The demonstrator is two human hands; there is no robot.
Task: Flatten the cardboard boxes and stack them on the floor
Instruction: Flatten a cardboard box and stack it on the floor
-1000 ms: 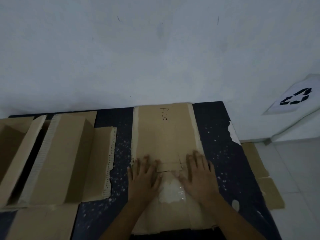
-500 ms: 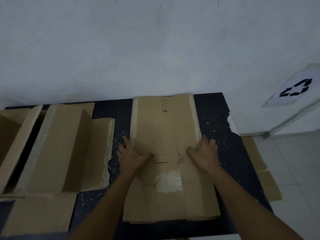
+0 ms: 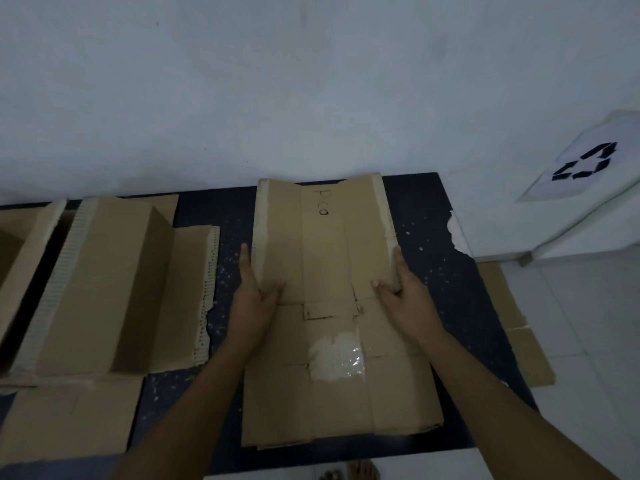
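A flattened cardboard box (image 3: 325,244) with "Pico" written on it and a patch of clear tape lies on the dark table (image 3: 433,237) in front of me. My left hand (image 3: 254,296) grips its left edge, thumb on top and fingers along the side. My right hand (image 3: 401,292) grips the right edge the same way. The far end of the cardboard bows up slightly. An unflattened open box (image 3: 114,282) stands on the table to the left, with another box (image 3: 17,244) at the far left edge.
A flat cardboard piece (image 3: 65,420) lies at the table's near left. More flat cardboard (image 3: 512,327) lies on the white tiled floor right of the table. A sheet with a recycling symbol (image 3: 585,164) hangs at the right. A white wall stands close behind the table. My bare foot (image 3: 349,472) shows below.
Both hands slid outward from pressing the middle of the flattened box to its left and right edges, where they now grip it. The far end has lifted a little.
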